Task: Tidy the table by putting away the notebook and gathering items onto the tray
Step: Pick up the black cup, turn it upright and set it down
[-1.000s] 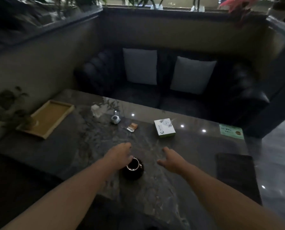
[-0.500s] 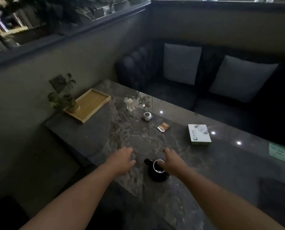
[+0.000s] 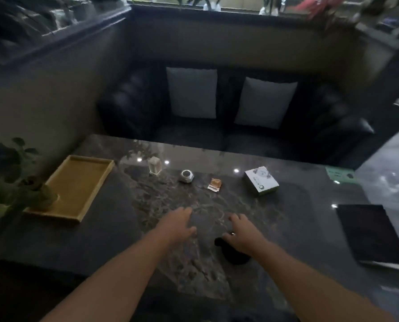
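Our right hand (image 3: 242,235) is now covering the small black pot (image 3: 235,259), having slid over it from its side; whether it is gripping, we cannot tell. Our left hand (image 3: 177,225) is hovering open beside it. The squat, dark pot is sitting on the table (image 3: 114,228), well apart from the wooden tray (image 3: 89,158): gathering is just beginning.

two cushions (image 3: 191,92), one tray (image 3: 77,187)

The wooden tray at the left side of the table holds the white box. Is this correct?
Not quite. In the head view the white box lies on the table, well to the right of the wooden tray, not in it.
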A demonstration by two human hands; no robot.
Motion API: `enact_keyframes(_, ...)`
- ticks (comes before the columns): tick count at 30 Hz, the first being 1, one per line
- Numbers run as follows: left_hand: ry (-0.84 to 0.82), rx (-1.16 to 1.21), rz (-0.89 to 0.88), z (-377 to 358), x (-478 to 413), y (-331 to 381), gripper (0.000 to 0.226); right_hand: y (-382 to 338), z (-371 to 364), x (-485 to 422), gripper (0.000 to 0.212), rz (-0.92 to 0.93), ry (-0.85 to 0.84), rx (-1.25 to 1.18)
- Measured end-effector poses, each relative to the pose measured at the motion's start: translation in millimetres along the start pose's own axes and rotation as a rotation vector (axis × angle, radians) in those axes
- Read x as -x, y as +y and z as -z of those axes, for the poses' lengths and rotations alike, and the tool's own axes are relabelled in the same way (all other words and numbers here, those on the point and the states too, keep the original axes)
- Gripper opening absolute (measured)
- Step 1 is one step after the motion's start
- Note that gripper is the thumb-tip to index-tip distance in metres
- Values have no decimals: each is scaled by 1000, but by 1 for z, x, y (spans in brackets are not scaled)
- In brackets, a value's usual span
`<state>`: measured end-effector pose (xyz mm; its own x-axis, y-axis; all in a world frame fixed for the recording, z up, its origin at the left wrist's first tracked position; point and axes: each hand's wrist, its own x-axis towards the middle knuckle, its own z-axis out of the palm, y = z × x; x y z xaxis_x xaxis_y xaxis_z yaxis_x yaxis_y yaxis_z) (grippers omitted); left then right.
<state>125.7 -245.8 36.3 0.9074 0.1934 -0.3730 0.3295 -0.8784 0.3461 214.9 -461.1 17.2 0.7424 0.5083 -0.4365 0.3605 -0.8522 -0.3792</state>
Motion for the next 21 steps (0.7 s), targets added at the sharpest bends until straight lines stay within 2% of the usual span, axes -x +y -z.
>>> enact_keyframes(2, -23, -15, -77, 7, -7, -7, 61, -10, -3, 10, 77, -53, 22, -8)
enact_keyframes(7, -62, -59, -249, 12, -17, -7, 59, -22, -10, 37, 65, -203, 69, -58)
enact_keyframes(12, -102, -45, -345, 5, -17, 3, 54, -17, -14, 51, 63, -267, 108, -86)
enact_keyframes(21, -127, 0, -288, -7, -22, -4, 57, 22, -24, 39, 63, -208, 134, -154)
